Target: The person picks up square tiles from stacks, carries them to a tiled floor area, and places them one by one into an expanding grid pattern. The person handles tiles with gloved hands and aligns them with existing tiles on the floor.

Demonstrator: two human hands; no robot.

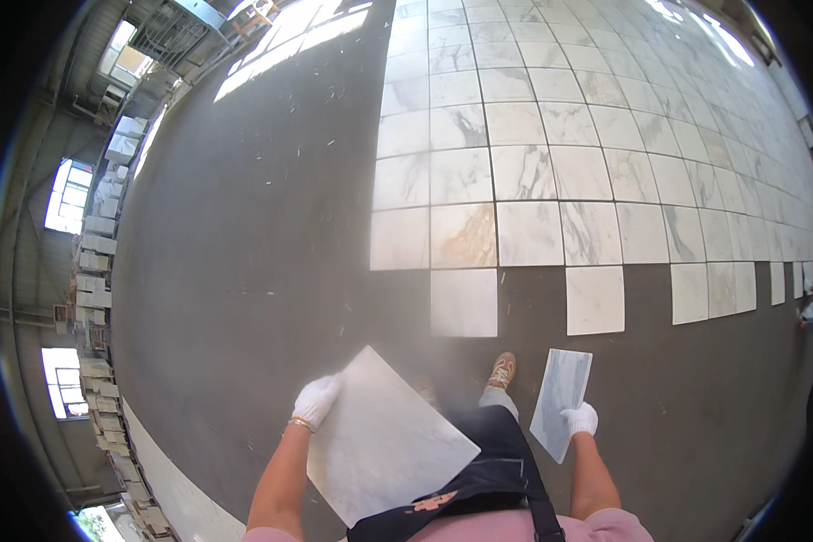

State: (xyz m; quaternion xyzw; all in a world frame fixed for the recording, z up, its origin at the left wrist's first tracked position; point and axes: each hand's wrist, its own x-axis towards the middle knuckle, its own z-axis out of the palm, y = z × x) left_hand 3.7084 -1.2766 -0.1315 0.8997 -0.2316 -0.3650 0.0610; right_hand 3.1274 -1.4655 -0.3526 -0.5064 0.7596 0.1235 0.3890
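Note:
My left hand (317, 401), in a white glove, grips the left edge of a pale marble tile (384, 443) held tilted in front of my body. On the other side my right hand (581, 419), also gloved in white, is closed on the near right edge of a grey-veined marble tile (562, 393), seen at a slant. The fingers behind both tiles are hidden. Ahead on the floor, a single white tile (463, 303) and another white tile (595, 300) jut out from the front row of the laid marble tiles (530, 233).
Dark grey floor (244, 271) stretches to the left and around my feet. My shoe (503, 369) stands close to the jutting tiles. Stacks of stone slabs (96, 298) line the left wall. Part of another person (811, 312) shows at the far right edge.

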